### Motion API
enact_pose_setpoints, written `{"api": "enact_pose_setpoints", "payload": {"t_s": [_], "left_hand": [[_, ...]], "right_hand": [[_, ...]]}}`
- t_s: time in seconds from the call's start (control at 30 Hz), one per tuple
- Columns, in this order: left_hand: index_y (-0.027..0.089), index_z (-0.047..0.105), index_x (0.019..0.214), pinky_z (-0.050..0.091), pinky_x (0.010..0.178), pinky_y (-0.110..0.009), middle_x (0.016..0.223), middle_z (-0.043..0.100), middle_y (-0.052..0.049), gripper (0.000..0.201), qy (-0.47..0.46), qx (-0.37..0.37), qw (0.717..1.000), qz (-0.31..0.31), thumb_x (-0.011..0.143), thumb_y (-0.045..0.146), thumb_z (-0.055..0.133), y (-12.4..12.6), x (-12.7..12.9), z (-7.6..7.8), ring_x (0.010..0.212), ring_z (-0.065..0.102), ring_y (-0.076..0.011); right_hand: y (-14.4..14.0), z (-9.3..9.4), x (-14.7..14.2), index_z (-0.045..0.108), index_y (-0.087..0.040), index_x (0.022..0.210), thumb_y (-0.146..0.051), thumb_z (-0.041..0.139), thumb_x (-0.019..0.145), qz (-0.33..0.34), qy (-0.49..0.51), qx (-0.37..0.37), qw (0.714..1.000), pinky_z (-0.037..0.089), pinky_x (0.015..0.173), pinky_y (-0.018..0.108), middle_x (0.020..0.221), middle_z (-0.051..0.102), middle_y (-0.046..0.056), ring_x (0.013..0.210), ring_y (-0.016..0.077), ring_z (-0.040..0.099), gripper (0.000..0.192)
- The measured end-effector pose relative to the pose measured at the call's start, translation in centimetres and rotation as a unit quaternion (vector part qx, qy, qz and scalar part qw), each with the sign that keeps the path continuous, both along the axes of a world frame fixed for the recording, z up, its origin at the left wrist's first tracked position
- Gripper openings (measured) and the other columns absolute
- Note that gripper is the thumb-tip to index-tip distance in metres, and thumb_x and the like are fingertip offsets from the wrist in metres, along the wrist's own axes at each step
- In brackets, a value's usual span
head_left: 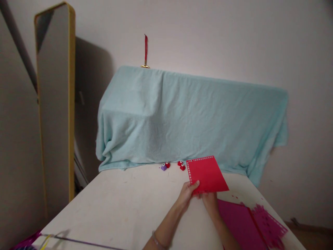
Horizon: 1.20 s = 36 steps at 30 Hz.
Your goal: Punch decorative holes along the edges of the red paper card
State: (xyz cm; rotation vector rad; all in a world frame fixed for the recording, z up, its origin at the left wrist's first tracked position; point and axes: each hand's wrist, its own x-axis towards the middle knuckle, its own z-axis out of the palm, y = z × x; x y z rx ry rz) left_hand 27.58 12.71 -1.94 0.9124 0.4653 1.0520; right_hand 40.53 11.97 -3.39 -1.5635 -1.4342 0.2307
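Note:
A red paper sheet [206, 173] with a row of small punched holes along its left and top edges is held up over the white table [117, 208]. My left hand [187, 193] pinches its lower left corner, thumb on top. My right hand [210, 202] grips the sheet's bottom edge from below, fingers mostly hidden behind the paper. Just beyond the sheet, small red punches [181, 165] and a purple punch [163, 167] lie on the table.
Magenta paper sheets [247, 224] with cut fringes lie at the table's right side. A light blue cloth [187, 118] covers a bulky object behind the table. A tall yellow-framed mirror [54, 100] leans at left. Thin sticks [78, 240] lie at the near left edge.

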Motion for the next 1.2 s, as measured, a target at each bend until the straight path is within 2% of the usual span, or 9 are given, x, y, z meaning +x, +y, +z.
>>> {"api": "enact_pose_setpoints", "payload": {"t_s": [0.07,0.13,0.2,0.27,0.47,0.57,0.7,0.93,1.2], "left_hand": [[0.006,0.067,0.078,0.035,0.048,-0.024,0.063,0.065,-0.011,0.058,-0.006,-0.006,0.999,0.031,0.079,0.063,0.062,0.5,0.0,-0.2,0.045,0.048,-0.0099],[0.006,0.066,0.080,0.034,0.046,-0.024,0.059,0.063,-0.010,0.066,-0.020,-0.007,0.998,0.052,0.079,0.071,0.054,1.1,0.0,-0.4,0.042,0.048,-0.0108],[0.006,0.065,0.089,0.037,0.046,-0.025,0.064,0.064,-0.010,0.073,-0.043,-0.007,0.997,0.057,0.078,0.077,0.048,1.6,0.0,-0.7,0.042,0.050,-0.0118],[0.007,0.063,0.099,0.039,0.047,-0.025,0.069,0.066,-0.010,0.076,-0.058,-0.007,0.997,0.057,0.078,0.078,0.047,1.8,0.0,-0.9,0.043,0.051,-0.0116],[0.011,0.057,0.109,0.041,0.048,-0.023,0.079,0.068,-0.008,0.058,-0.042,0.006,0.997,0.060,0.077,0.059,0.066,1.5,-0.1,-1.1,0.046,0.053,-0.0102],[0.010,0.060,0.104,0.042,0.051,-0.023,0.073,0.065,-0.006,0.049,-0.020,0.020,0.997,0.067,0.073,0.045,0.074,1.3,-0.2,-1.2,0.047,0.052,-0.0094],[0.009,0.062,0.096,0.040,0.050,-0.023,0.061,0.061,-0.003,0.045,0.004,0.021,0.997,0.071,0.066,0.039,0.079,1.3,-0.1,-1.1,0.045,0.050,-0.0096],[0.010,0.062,0.087,0.043,0.051,-0.025,0.056,0.057,-0.001,0.039,0.015,0.034,0.995,0.090,0.065,0.040,0.076,1.4,-0.2,-1.2,0.045,0.049,-0.0108],[0.011,0.062,0.084,0.037,0.050,-0.022,0.057,0.058,-0.002,0.029,0.028,0.029,0.995,0.086,0.067,0.032,0.073,1.8,-0.3,-2.1,0.047,0.051,-0.0107]], "right_hand": [[0.3,-1.0,0.3,0.065,-0.019,0.079,-0.042,0.053,0.083,0.022,0.011,-0.008,1.000,0.051,0.064,0.034,0.077,0.070,0.013,0.073,0.0268,0.066,0.027],[0.5,-1.8,0.4,0.063,-0.018,0.084,-0.044,0.048,0.084,0.055,0.042,-0.010,0.998,0.049,0.060,0.032,0.071,0.069,0.010,0.065,0.0248,0.065,0.030],[0.7,-2.2,0.3,0.061,-0.018,0.091,-0.048,0.046,0.087,0.078,0.066,-0.006,0.995,0.047,0.059,0.029,0.068,0.068,0.007,0.061,0.0214,0.063,0.034],[0.8,-2.3,0.2,0.059,-0.018,0.090,-0.052,0.046,0.089,0.085,0.064,-0.003,0.994,0.045,0.058,0.026,0.063,0.064,0.004,0.057,0.0194,0.060,0.037],[0.9,-2.2,0.2,0.057,-0.018,0.085,-0.054,0.045,0.091,0.088,0.035,0.007,0.995,0.038,0.051,0.024,0.056,0.056,0.000,0.050,0.0160,0.052,0.038],[0.8,-2.0,0.2,0.055,-0.019,0.083,-0.051,0.045,0.093,0.100,0.031,0.010,0.994,0.036,0.051,0.023,0.056,0.055,-0.001,0.051,0.0154,0.052,0.035],[0.6,-1.3,-0.1,0.054,-0.020,0.079,-0.052,0.043,0.093,0.117,0.041,0.010,0.992,0.038,0.051,0.024,0.057,0.057,0.001,0.051,0.0158,0.054,0.036],[-0.1,-0.2,-0.8,0.057,-0.021,0.075,-0.060,0.044,0.090,0.119,0.047,0.025,0.991,0.041,0.051,0.025,0.058,0.061,0.004,0.052,0.0177,0.057,0.043],[-0.3,0.2,-1.1,0.058,-0.022,0.073,-0.062,0.044,0.088,0.111,0.041,0.027,0.993,0.043,0.049,0.026,0.055,0.061,0.004,0.049,0.0184,0.056,0.045]]}}
